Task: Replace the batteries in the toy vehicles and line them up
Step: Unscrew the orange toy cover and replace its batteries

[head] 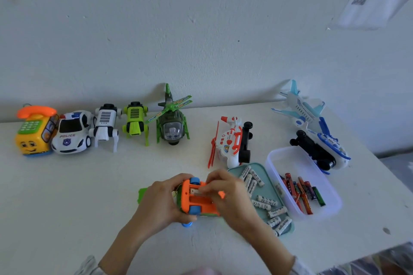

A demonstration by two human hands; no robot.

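Note:
An orange toy vehicle with blue wheels [196, 200] is turned underside up near the table's front. My left hand [159, 202] grips its left end. My right hand [228, 194] has its fingers curled over the open battery bay; whether they pinch a battery is hidden. A teal tray [288, 227] to the right holds several white batteries [263, 203]. Beside it a clear tub [277, 158] holds several red and dark batteries [299, 192]. Along the wall stand a yellow phone toy [34, 131], a police car [71, 133], a white robot dog [105, 126], a green robot dog [135, 121] and a green helicopter [172, 123].
A white-and-red helicopter [231, 140] lies on its side behind the tray. A light blue plane [299, 105] and a blue-white vehicle [321, 149] on its side are at the back right. A green piece [142, 194] pokes out left of my left hand. The table's right edge is near.

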